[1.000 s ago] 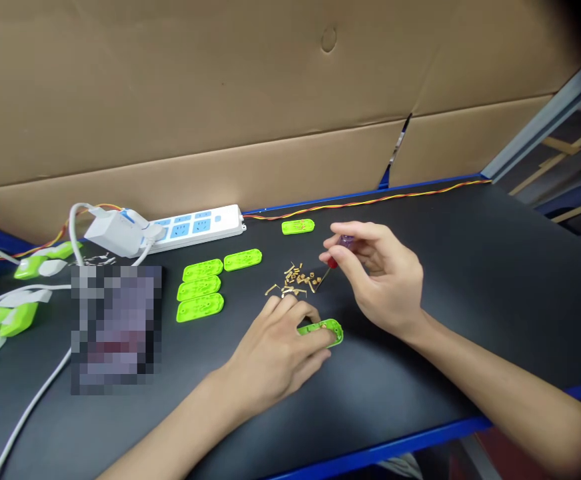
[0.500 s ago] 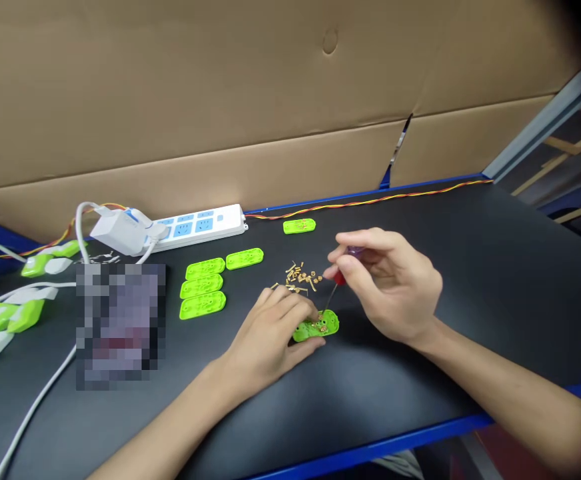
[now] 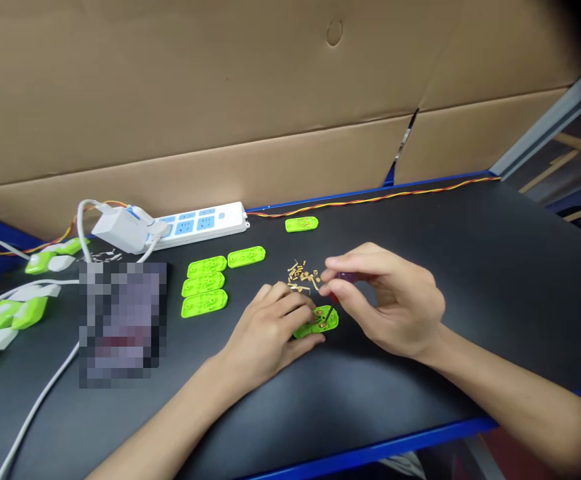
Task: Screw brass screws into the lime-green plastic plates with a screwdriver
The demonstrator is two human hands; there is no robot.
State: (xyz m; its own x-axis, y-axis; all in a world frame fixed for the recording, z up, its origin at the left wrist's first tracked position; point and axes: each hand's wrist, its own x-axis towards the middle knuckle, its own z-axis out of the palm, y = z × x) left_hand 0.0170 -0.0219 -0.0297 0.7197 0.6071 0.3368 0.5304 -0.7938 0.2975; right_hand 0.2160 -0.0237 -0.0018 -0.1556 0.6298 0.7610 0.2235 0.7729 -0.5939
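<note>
Lying in a cluster, four green shells (image 3: 204, 303), the left hand (image 3: 270, 325) gripping a green casing (image 3: 332, 322) on the black table (image 3: 485, 280), brass pieces (image 3: 304, 275) just beyond, the right hand (image 3: 403, 300) pinching a red-and-purple screwdriver (image 3: 335, 299), its tip in the casing.

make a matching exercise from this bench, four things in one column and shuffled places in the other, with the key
1. screwdriver with red-and-purple handle
2. loose gold-coloured metal pieces
3. long white power strip with blue sockets
4. oval green plastic shell nearest the right hand

A. by the brown cardboard wall
B. partly under the left hand
C. in the right hand
D. on the black table

1-C, 2-D, 3-A, 4-B
</note>
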